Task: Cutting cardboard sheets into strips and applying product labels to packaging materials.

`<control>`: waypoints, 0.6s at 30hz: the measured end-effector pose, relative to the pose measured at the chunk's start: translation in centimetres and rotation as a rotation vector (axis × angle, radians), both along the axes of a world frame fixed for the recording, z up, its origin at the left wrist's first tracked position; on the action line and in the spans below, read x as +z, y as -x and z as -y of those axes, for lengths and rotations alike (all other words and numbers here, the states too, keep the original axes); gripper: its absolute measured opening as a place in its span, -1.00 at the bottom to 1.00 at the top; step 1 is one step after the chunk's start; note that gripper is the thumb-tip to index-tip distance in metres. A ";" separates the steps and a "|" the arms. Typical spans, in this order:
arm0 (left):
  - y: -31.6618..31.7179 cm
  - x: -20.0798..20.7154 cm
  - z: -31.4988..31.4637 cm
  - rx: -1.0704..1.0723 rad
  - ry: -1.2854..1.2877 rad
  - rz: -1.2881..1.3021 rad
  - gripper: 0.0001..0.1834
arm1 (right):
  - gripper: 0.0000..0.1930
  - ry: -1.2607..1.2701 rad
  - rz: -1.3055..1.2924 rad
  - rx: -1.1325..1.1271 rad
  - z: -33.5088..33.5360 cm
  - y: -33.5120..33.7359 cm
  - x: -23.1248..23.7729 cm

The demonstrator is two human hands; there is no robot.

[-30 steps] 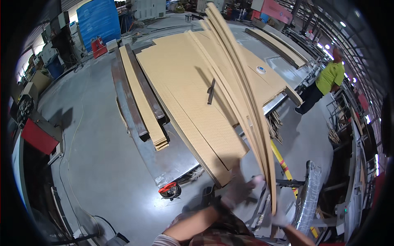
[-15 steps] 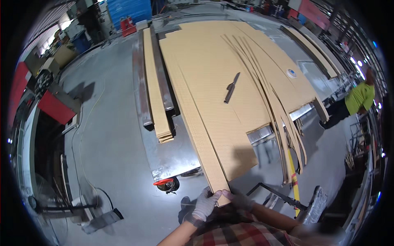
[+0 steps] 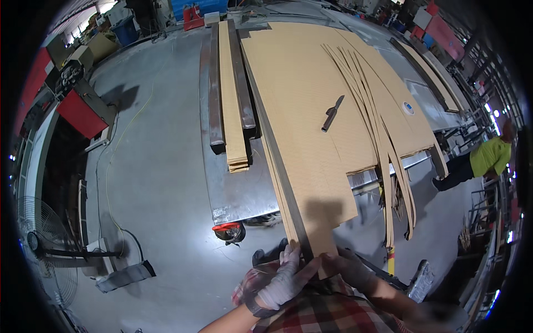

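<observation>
A long, narrow strip of tan cardboard [image 3: 280, 183] runs along the left edge of the large cardboard sheets [image 3: 311, 77], tilted so that a dark grey face shows. At its near end, close to my body, my left hand [image 3: 283, 280] in a pale work glove is closed on its left side. My right hand [image 3: 355, 271], also gloved, is closed at the right side of the same end; its fingers are partly hidden. Farther up the sheets lies a dark-handled knife [image 3: 332, 115], out of reach of both hands.
Left of the sheets, stacked strips [image 3: 232, 111] lie between two steel tubes [image 3: 215, 94] on a metal table [image 3: 244, 194]. Thin offcuts [image 3: 383, 150] hang off the right side near a tape roll [image 3: 408, 108]. A person in a green shirt [image 3: 489, 158] stands at right; a fan [image 3: 47, 250] stands at left.
The strip has tipped from lying flat, so its grey face now shows. Both hands have drawn closer to my body with its end. The view has shifted, moving the table rightward.
</observation>
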State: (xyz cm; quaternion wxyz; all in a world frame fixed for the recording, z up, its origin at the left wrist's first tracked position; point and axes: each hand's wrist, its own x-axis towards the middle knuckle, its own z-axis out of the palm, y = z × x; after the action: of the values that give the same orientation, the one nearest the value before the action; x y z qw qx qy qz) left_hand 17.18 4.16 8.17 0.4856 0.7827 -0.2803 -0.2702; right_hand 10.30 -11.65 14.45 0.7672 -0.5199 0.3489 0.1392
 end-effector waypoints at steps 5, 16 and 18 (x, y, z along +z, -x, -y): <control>-2.1 -3.1 -1.0 0.378 0.155 -0.865 -0.40 | -0.50 0.060 0.070 -0.026 2.0 0.5 1.3; -0.7 -13.4 0.4 0.321 0.345 -1.090 -0.72 | -0.42 -0.027 -0.066 -0.099 -1.8 1.0 -8.3; -1.3 -13.6 -0.2 0.289 0.245 -1.031 -0.70 | -0.41 -0.100 -0.085 -0.161 -2.5 0.6 -7.6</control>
State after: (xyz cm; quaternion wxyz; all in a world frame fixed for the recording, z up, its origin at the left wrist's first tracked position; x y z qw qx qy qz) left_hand 18.44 4.39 -5.41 0.6796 0.5173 0.0752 -0.5147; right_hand 9.67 -9.17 6.86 0.7855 -0.4448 0.4143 0.1162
